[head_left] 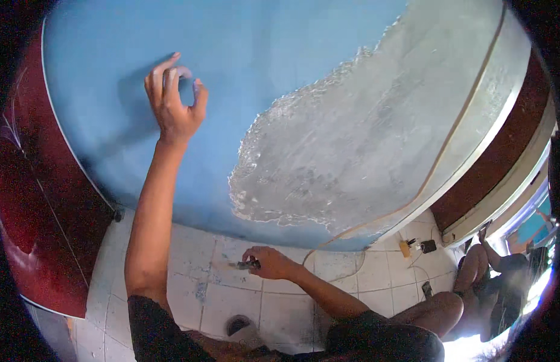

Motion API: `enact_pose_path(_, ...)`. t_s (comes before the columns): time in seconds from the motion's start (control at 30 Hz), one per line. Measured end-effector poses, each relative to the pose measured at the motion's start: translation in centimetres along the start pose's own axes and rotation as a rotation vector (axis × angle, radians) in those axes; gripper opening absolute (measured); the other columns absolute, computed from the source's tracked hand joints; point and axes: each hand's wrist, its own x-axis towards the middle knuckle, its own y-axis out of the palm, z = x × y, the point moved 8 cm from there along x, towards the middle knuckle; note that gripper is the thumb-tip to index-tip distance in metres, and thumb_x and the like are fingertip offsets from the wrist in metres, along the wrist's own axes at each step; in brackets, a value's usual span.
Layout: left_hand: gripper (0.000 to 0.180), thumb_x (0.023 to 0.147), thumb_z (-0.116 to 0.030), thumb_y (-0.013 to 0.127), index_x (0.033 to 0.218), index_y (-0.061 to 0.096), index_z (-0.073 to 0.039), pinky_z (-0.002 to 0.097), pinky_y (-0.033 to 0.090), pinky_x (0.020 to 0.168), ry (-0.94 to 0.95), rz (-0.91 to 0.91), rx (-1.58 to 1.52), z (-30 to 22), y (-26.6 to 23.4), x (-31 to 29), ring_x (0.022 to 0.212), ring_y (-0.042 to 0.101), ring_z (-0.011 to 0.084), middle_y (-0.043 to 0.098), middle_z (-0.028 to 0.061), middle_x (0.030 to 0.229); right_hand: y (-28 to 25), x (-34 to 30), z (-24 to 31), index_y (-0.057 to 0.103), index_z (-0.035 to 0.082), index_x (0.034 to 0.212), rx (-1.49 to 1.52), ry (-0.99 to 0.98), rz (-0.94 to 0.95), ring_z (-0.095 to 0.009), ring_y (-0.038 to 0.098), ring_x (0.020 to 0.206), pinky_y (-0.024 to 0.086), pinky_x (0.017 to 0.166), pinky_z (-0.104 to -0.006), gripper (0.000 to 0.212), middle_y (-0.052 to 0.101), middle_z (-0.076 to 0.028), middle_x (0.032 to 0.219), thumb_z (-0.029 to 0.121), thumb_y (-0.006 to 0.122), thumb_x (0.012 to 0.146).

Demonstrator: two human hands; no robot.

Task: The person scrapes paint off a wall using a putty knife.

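Note:
A blue painted wall (219, 36) rises before me, with a large bare grey patch (352, 139) whose edge is ragged and flaking. My left hand (174, 99) is raised beside the blue paint, fingers apart and bent, holding nothing. I cannot tell whether its fingertips touch the wall. Low down, above the floor, my right hand (269, 263) is closed around a small scraper (247, 264) with a dark handle. Its thin end points left, away from the wall's patch, and is blurred.
A dark red glossy panel (57, 175) borders the wall at left. Along the grey patch runs a tan cord (452, 130). White tiles (232, 304) with blue specks cover the floor. A dark plug-like block (428, 246) lies at right, near another person's legs (473, 271).

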Motion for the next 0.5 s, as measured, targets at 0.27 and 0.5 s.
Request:
enact_pose_path(0.27, 0.015, 0.072, -0.011, 0.062, 0.083, 0.053, -0.004, 0.0421, 0.037, 0.084, -0.018, 0.008, -0.002, -0.3, -0.1, 2.1, 0.097, 0.05, 0.0308, 0.054, 0.0132, 0.099, -0.5, -0.4, 2.8, 0.061, 0.002, 0.093, 0.148, -0.203, 0.147, -0.021, 0.062, 0.077, 0.049, 0.069, -0.0355, 0.025, 0.064, -0.011, 0.086, 0.022, 0.071, 0.083)
enact_pose_path(0.5, 0.015, 0.074, -0.009, 0.06, 0.085, 0.052, -0.003, 0.0414, 0.039, 0.082, -0.057, 0.003, -0.045, -0.3, -0.2, 2.3, 0.092, 0.049, 0.0311, 0.053, 0.0132, 0.095, -8.3, -1.1, 5.5, 0.059, -0.002, 0.089, 0.29, -0.452, -0.19, -0.015, 0.059, 0.069, 0.049, 0.064, -0.0337, 0.02, 0.061, -0.009, 0.077, 0.016, 0.067, 0.086)
